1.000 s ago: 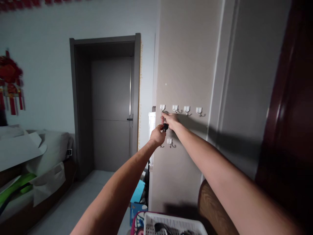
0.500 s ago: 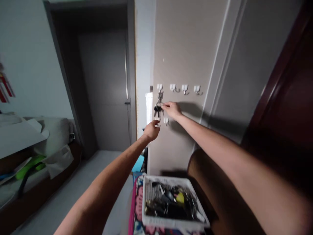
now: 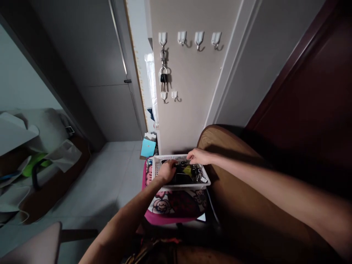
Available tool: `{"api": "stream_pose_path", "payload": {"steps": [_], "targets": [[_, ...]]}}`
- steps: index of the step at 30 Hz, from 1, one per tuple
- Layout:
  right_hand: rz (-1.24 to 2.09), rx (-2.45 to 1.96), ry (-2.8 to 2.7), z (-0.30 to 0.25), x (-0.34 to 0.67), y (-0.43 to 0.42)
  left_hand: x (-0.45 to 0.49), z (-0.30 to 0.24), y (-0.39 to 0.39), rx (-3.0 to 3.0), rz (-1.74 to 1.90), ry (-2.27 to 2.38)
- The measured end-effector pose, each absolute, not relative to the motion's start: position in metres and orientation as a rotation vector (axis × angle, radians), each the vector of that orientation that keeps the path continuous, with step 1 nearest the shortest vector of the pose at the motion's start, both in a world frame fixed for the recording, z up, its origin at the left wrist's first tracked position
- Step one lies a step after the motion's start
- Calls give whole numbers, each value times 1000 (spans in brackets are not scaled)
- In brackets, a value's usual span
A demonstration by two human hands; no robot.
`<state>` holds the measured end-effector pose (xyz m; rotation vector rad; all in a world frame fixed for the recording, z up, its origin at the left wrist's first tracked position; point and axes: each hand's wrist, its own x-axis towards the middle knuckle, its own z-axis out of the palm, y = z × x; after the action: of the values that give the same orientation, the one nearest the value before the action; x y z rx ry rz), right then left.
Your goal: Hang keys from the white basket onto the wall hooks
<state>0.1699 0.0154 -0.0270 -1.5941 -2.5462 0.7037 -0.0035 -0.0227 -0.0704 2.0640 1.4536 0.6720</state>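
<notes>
Both of my hands are down at a white plastic basket [image 3: 181, 187] filled with dark items, metal pieces and something yellow [image 3: 188, 170]. My left hand [image 3: 167, 171] reaches over its left side, fingers curled among the dark contents; what they grip is hidden. Along the far right rim, my right hand [image 3: 199, 156] has its fingertips pressed together over the contents, and I cannot make out what is in them. On the panel, a bunch of keys [image 3: 164, 79] with a metal clasp [image 3: 163, 55] hangs from the upper left white hook [image 3: 162, 38].
More white hooks [image 3: 199, 39] are on the panel, with lower hooks [image 3: 175, 95] beneath. The basket rests on a pink flowered case [image 3: 161, 205]. A brown wooden piece [image 3: 217, 146] stands at right. Further left are a blue box [image 3: 148, 147] and a grey door [image 3: 104, 91].
Both hands have left the keys and hooks and moved down to the basket. The keys now hang freely. The view has tilted downward.
</notes>
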Motion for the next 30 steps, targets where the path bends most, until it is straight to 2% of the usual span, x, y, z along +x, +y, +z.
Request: {"api": "stream_pose_path", "payload": {"steps": [10, 14, 17, 23, 30], "targets": [[454, -1578, -2887, -28, 166, 10, -6, -82, -18, 2282, 574, 1468], [476, -1690, -2860, -23, 161, 8, -7, -83, -17, 2251, 639, 1458], [656, -1736, -2726, -14, 158, 9, -9, -85, -16, 2196, 677, 1470], [1310, -1670, -2061, 2, 151, 11, -9, -79, -22, 2087, 738, 1436], [1582, -1263, -1489, 18, 143, 6, 12, -58, -28, 1597, 983, 1043]]}}
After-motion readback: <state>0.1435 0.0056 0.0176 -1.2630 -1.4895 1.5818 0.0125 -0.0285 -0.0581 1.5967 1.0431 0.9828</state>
